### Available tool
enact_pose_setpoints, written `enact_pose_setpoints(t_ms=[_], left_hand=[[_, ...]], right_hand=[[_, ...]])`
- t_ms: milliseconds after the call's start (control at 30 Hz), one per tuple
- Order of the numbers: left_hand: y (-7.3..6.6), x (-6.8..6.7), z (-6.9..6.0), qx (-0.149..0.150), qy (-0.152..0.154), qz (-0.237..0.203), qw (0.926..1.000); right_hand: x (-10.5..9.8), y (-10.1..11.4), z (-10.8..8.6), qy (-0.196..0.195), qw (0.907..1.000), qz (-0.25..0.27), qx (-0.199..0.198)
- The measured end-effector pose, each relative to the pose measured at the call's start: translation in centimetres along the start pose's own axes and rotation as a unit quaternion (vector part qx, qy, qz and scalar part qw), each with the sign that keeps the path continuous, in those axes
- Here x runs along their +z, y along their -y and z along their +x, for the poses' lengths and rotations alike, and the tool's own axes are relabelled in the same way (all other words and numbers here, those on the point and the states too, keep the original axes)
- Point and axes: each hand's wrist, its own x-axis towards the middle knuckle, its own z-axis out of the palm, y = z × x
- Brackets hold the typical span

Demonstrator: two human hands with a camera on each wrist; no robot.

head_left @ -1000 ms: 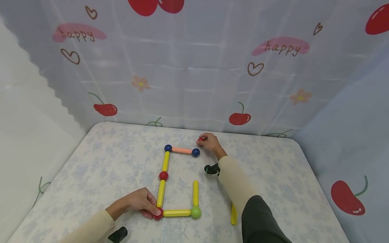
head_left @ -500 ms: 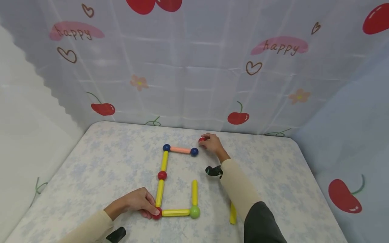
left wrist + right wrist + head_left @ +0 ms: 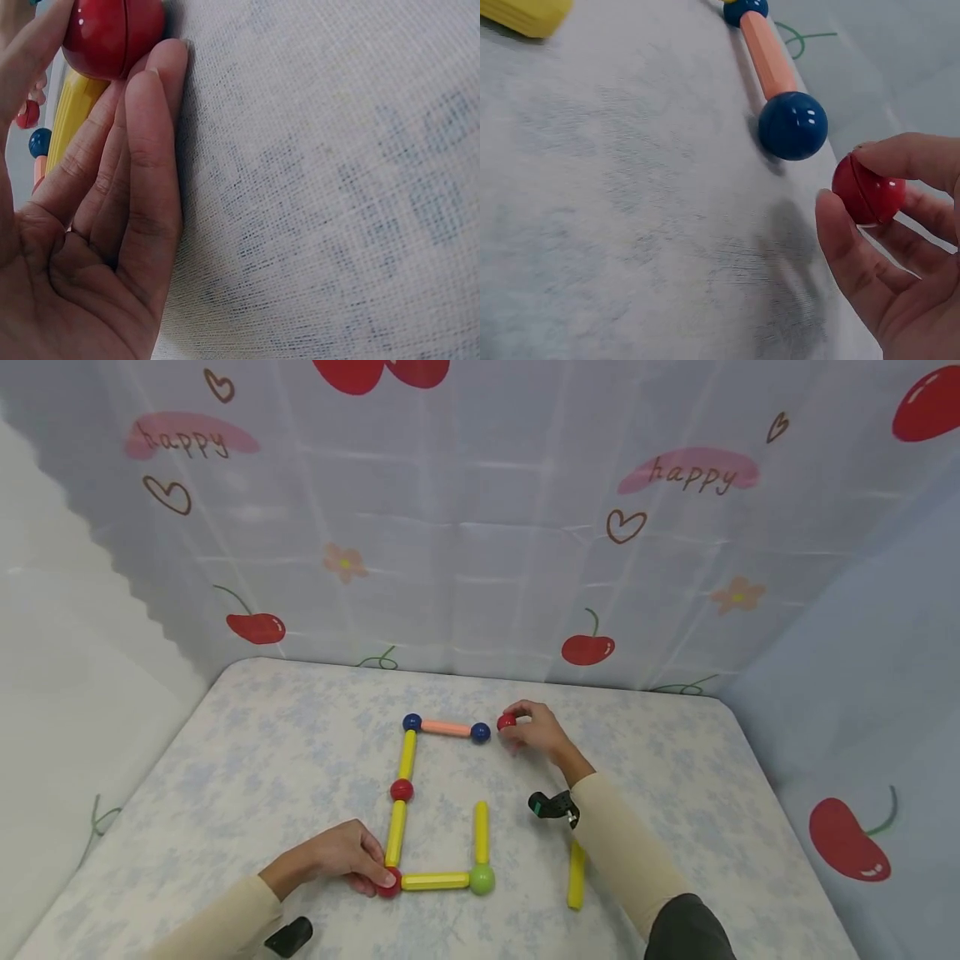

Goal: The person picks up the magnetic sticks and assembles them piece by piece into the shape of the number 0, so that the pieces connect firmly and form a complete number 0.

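Observation:
My right hand (image 3: pixel 546 735) pinches a red ball (image 3: pixel 870 189) between thumb and fingers, just right of a dark blue ball (image 3: pixel 480 732). A small gap parts these two balls. At the lower left corner of a stick-and-ball frame, my left hand (image 3: pixel 341 857) holds another red ball (image 3: pixel 116 34) between thumb and fingers. Yellow sticks (image 3: pixel 435 881) run from it to a green ball (image 3: pixel 482 879) and up to a middle red ball (image 3: pixel 402 790). A pink stick (image 3: pixel 446 728) joins two blue balls along the top. From the green ball, a yellow stick (image 3: pixel 482 832) points away from me.
A loose yellow stick (image 3: pixel 576 877) lies beside my right forearm. Black wrist devices (image 3: pixel 553 805) are strapped to both wrists. The patterned tabletop (image 3: pixel 300 743) ends at a printed curtain (image 3: pixel 480 552) behind.
My right hand, with its red ball, has come nearer to me and slightly right, level with the right blue ball. The left hand stays on its ball.

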Motion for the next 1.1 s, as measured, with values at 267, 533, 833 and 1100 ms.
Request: enact_pose_setpoints(t_ms=[267, 533, 833, 1100], left_hand=[[0.0, 0.0, 0.0, 0.004, -0.003, 0.010, 0.9999], [0.0, 0.0, 0.0, 0.000, -0.003, 0.007, 1.0000], [0.0, -0.1, 0.0, 0.004, -0.001, 0.009, 1.0000], [0.1, 0.0, 0.0, 0.002, -0.001, 0.003, 1.0000]], right_hand=[[0.8, -0.4, -2.3, 0.043, 0.9988, -0.012, -0.019], [2.3, -1.0, -3.7, 0.087, 0.9950, -0.031, -0.038], [3.3, -1.2, -4.7, 0.124, 0.9863, -0.066, -0.085], [3.3, -0.8, -5.3, 0.143, 0.9843, -0.071, -0.074]])
